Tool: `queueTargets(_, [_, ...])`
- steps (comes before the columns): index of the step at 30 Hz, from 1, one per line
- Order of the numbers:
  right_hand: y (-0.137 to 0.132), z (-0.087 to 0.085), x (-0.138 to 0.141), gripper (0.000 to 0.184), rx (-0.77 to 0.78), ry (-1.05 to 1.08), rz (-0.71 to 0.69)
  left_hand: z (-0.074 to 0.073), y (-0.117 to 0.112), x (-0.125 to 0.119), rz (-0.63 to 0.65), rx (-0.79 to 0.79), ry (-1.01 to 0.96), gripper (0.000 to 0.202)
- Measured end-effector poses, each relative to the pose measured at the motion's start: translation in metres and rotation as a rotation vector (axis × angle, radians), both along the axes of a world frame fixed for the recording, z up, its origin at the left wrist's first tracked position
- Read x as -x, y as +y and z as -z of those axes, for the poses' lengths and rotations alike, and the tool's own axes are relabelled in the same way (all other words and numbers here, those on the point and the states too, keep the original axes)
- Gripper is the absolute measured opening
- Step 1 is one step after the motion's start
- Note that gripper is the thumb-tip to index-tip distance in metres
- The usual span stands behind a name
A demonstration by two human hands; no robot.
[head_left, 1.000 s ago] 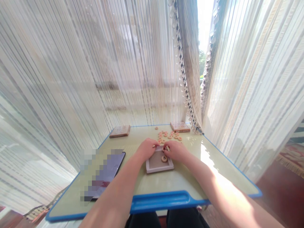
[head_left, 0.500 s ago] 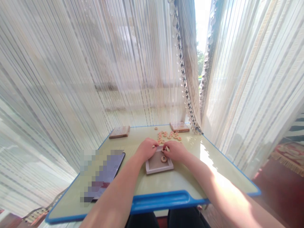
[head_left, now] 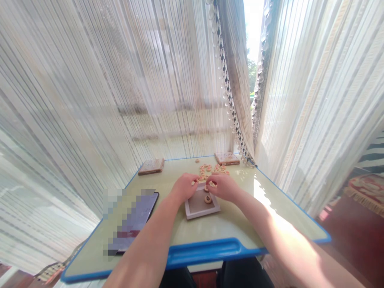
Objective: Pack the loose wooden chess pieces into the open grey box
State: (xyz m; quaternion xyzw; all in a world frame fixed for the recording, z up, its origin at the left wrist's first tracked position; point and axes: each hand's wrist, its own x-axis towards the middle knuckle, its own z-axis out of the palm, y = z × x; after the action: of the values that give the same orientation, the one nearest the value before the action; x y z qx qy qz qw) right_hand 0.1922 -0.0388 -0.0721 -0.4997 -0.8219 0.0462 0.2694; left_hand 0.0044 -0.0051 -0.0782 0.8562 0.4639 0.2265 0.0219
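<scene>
A shallow, light-edged tray [head_left: 199, 204] lies on the table in front of me. One round wooden xiangqi piece [head_left: 208, 199] with a dark mark rests inside it. My right hand [head_left: 224, 186] curls over the tray's far right side, thumb and finger pinched at a second xiangqi piece [head_left: 206, 188]. At the far left corner my left hand [head_left: 185, 188] has its fingers bent together by the rim; what lies between the fingertips is too small to make out. Just beyond both hands, several loose xiangqi pieces [head_left: 209, 168] are scattered, some partly hidden by the right hand.
A tablet [head_left: 139, 214], partly pixelated, lies left of my forearm. Two flat boxes stand at the back, a left box [head_left: 151, 166] and a right box [head_left: 227, 158]. One lone piece [head_left: 197, 161] sits near the far edge. The table has a blue rim [head_left: 207, 252]; string curtains hang behind.
My right hand has lifted slightly and shifted a little up and right, away from the piece in the tray. My left hand stays at the corner. The view has shifted slightly.
</scene>
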Motion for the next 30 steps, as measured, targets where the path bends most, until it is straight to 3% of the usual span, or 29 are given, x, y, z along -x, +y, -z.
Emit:
queueTargets(5, [-0.007,-0.006,-0.005,0.015,0.064,-0.008,-0.160,0.001,0.002,0.001,-0.004,0.011,-0.001,0.027])
queueTargets(11, [-0.011,-0.004,-0.005,0.015,0.190,-0.070,-0.245,0.000,0.001,0.001,-0.010,0.006,0.021,0.025])
queueTargets(22, [0.002,0.006,-0.007,0.017,0.142,-0.119,-0.157,-0.004,-0.004,0.000,-0.027,0.042,0.044,0.023])
queueTargets(30, [0.007,0.011,-0.006,0.017,0.137,-0.104,-0.152,0.001,0.001,0.004,0.000,0.072,0.074,0.025])
